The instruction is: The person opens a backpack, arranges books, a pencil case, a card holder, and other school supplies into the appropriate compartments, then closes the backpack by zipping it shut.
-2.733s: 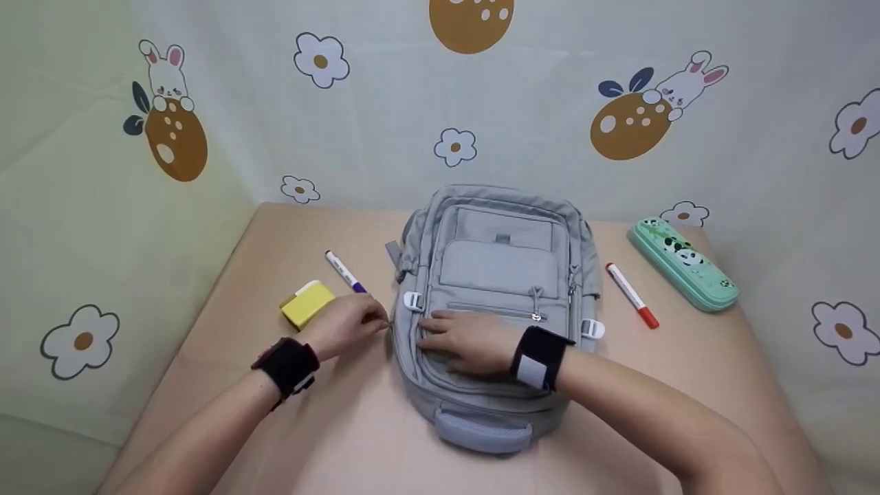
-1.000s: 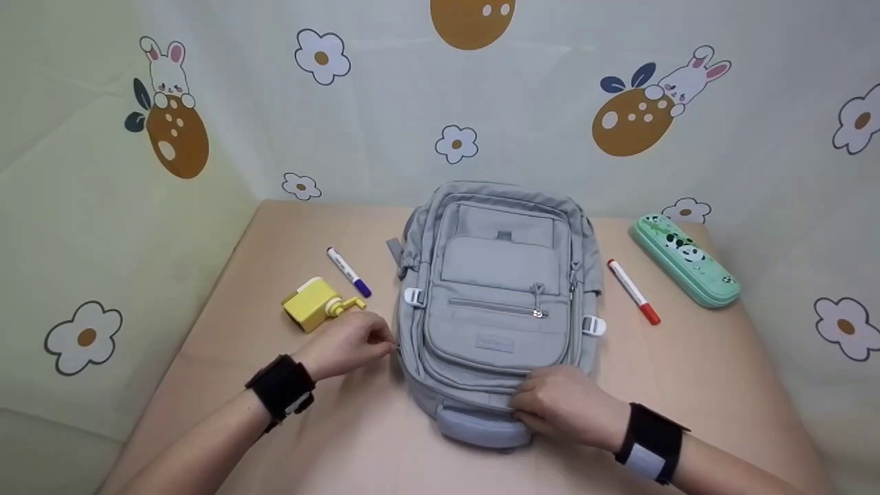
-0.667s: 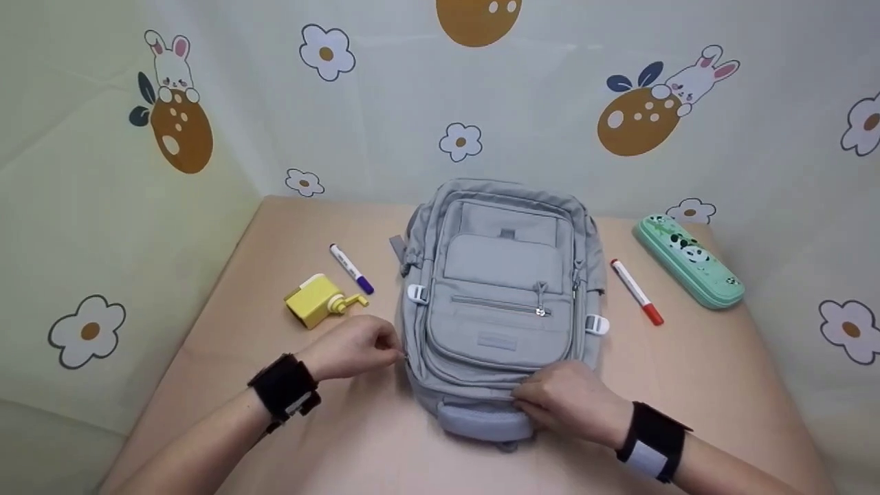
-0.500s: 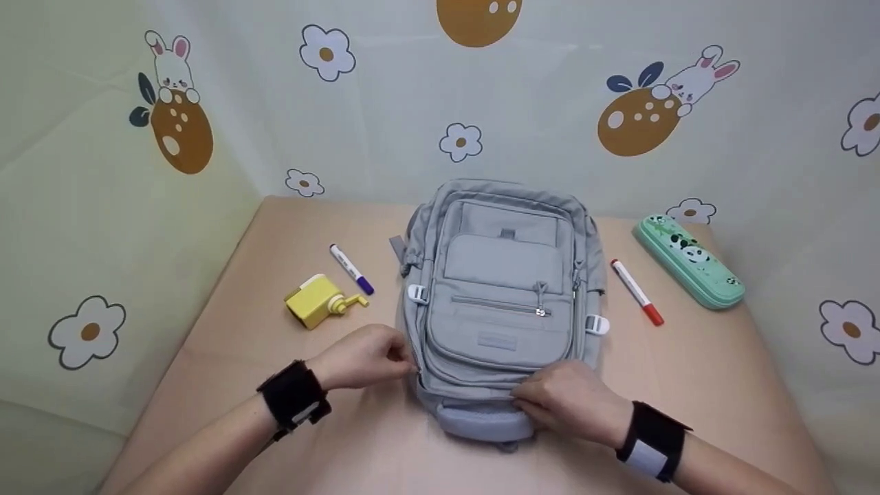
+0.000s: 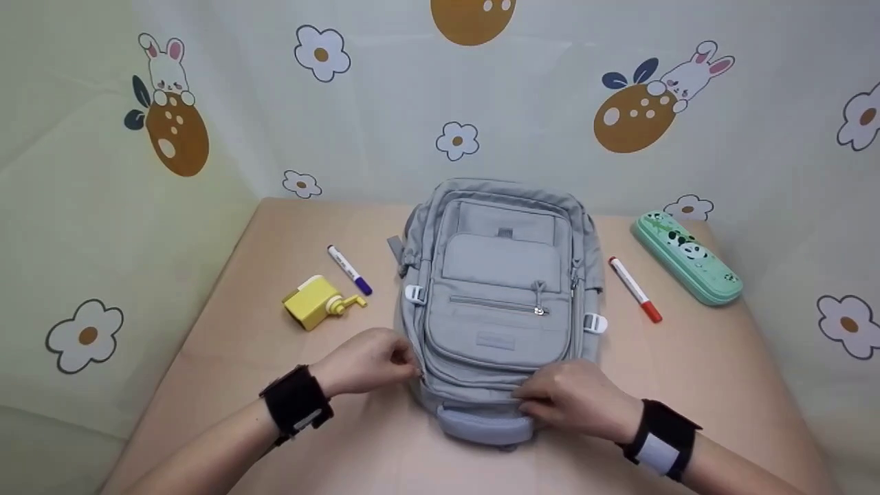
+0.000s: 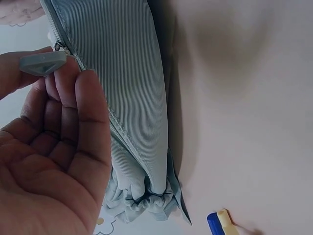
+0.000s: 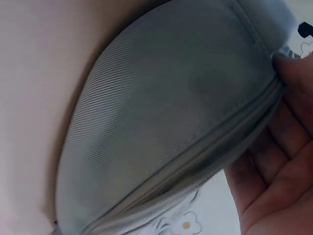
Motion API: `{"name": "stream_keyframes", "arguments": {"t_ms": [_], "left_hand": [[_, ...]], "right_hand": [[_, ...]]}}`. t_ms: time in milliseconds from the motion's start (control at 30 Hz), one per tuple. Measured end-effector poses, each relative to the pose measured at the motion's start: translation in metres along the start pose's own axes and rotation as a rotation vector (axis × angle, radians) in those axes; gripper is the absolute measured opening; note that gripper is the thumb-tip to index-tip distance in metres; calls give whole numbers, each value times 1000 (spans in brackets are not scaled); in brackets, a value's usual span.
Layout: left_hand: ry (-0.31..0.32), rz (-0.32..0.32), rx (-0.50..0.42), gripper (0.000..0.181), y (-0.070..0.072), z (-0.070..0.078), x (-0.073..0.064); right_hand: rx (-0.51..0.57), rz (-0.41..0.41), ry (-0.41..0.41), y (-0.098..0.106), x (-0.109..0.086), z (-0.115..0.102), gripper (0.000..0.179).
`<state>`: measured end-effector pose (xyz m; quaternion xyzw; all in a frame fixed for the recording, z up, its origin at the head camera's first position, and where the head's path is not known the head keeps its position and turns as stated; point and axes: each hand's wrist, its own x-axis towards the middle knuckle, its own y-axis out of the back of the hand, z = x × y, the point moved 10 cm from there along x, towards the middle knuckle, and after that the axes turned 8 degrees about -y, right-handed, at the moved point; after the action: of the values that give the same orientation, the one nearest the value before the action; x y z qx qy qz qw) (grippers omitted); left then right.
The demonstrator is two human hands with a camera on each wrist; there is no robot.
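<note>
A grey backpack (image 5: 498,265) lies front side up, its carry handle (image 5: 485,424) toward me. At its near left edge my left hand (image 5: 368,361) pinches a grey zipper pull (image 6: 44,63) between thumb and fingers; the left wrist view shows the slider on the zipper line just beyond. My right hand (image 5: 577,399) pinches the bag's fabric edge beside the handle, thumb and fingertips meeting at the seam. In the right wrist view the ribbed side panel (image 7: 122,117) and the zipper seam run up to those right fingers (image 7: 293,117).
Left of the bag lie a yellow box with a crank handle (image 5: 313,302) and a purple-capped marker (image 5: 349,269). To its right are a red-capped marker (image 5: 634,289) and a green panda pencil case (image 5: 687,258). Patterned curtains (image 5: 385,103) enclose the table (image 5: 227,330).
My left hand has travelled along the bag's left edge toward me with the zipper pull. My right hand has left the front panel and now grips the edge near the handle.
</note>
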<state>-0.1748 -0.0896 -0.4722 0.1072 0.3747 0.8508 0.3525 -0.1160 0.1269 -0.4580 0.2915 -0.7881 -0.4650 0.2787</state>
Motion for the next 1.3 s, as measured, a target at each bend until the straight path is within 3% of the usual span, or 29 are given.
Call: {"name": "stream_keyframes", "arguments": {"t_ms": [133,367,567,700,1067,1300], "left_hand": [[10,-2,-11,9,-2,-2,-2],[26,-5,-28,8,-2,-4,-4],[45,-11,-47,8,-3,-9,-6],[45,-7,-37,10,-3,-11,-8],[83,-52,-104,11,-9,-7,-9],[66,-105,-151,10,-22,13,-4]], "right_hand": [[39,-10,-4,5,-11,6,22],[94,-47,-99,13,-32,30,32],[-21,87,-5,22,-47,34,33],[-43,159,20,25,-53,36,30],[-159,255,58,27,-54,32,25],[-149,263,26,30,-51,33,27]]}}
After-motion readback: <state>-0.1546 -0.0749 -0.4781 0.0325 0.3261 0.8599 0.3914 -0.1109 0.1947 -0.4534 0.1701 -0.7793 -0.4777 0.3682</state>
